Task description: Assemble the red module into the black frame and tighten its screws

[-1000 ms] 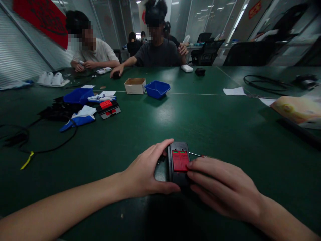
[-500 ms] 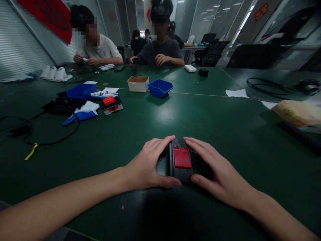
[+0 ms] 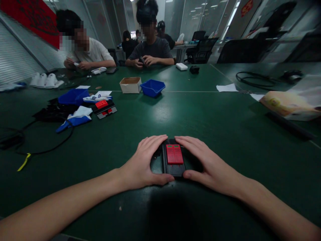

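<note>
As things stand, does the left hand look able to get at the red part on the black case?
Probably yes. The left hand is at the edges of the black case, and nothing covers the red part on top. The right hand, at the other side, leaves it free.

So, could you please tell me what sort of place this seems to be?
It looks like a shared office or workroom, though I can't say which: people sit at a large green table, with an office chair and glass partitions behind.
</note>
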Tool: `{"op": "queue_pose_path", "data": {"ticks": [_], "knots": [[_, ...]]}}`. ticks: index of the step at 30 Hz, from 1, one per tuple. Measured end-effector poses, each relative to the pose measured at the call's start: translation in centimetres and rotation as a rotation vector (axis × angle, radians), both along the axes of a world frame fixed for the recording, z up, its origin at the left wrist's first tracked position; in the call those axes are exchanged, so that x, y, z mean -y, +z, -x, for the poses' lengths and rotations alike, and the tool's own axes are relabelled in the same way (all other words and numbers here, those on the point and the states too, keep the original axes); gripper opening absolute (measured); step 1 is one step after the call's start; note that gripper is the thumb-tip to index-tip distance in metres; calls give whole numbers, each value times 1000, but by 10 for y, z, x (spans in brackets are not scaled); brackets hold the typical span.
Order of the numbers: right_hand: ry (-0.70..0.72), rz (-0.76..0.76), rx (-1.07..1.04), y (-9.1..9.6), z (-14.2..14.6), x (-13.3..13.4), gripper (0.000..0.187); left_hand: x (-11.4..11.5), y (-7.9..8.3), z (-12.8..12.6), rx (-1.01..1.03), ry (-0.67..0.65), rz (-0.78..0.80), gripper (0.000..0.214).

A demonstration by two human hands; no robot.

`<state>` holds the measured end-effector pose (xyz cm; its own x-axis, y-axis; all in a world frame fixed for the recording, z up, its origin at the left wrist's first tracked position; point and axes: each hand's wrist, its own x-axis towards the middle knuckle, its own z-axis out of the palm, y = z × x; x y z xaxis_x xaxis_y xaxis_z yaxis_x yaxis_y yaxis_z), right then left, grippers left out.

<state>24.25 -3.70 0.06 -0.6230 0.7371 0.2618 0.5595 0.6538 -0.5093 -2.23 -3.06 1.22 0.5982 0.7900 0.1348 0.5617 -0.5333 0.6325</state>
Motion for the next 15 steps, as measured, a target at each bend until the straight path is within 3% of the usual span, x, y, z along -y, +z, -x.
{"op": "queue_pose_path", "data": {"ticks": [5,9,15], "knots": [[11,-58,65,-1,3,1,102,-1,7,0,17,11,42,103],[6,-131,80,2,5,5,100,-3,11,2,28,-50,57,104],[63,-370,123,3,-1,5,92,-1,8,6,82,-207,-81,99]]}}
